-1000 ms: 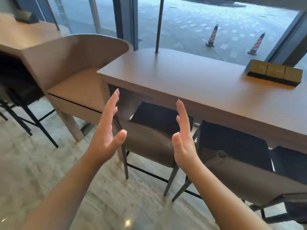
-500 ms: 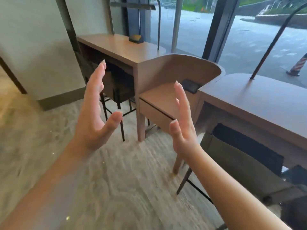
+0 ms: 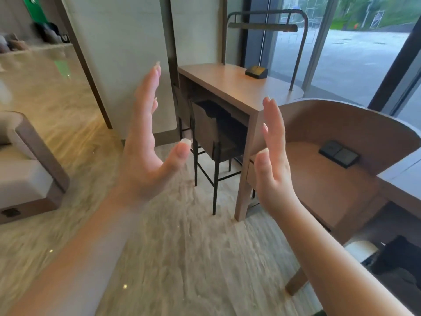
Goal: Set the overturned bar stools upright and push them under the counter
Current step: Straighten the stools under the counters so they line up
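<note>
Raised palm to palm, fingers straight: left hand (image 3: 145,153) and right hand (image 3: 272,165), both spread wide, gripping nothing. Beyond, upright bar stool (image 3: 213,137) tucked under counter (image 3: 230,85), at its near end.

A dark brown bar stool (image 3: 213,137) with thin black metal legs stands upright, its seat tucked under the wooden table (image 3: 230,87). It shows between the spread left fingers (image 3: 148,92) and the right fingers (image 3: 272,119), beyond both and touched by neither. A second stool behind it is mostly hidden.
</note>
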Demonstrator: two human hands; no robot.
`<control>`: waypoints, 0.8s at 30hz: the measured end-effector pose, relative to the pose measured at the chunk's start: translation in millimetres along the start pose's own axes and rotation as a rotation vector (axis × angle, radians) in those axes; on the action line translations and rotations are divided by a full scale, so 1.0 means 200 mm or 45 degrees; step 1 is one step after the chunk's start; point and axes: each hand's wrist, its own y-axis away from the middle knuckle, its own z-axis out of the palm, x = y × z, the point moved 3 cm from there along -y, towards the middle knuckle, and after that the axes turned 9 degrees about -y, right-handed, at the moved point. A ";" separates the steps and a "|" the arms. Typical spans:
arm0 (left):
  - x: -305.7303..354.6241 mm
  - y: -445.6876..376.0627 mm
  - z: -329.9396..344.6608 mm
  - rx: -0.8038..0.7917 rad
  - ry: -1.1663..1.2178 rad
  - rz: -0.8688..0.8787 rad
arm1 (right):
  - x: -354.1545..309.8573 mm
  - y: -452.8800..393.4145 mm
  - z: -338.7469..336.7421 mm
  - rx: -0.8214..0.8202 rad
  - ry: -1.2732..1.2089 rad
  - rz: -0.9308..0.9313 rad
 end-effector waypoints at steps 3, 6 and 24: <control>-0.18 -0.13 0.06 0.021 -0.016 -0.036 | 0.17 -0.19 0.03 -0.006 -0.046 0.002; -0.36 -0.24 0.09 0.046 -0.035 -0.056 | 0.33 -0.38 0.08 -0.037 -0.052 0.004; -1.77 -0.70 -0.06 0.090 -0.033 -0.062 | 1.26 -1.23 0.90 -0.008 -0.022 0.074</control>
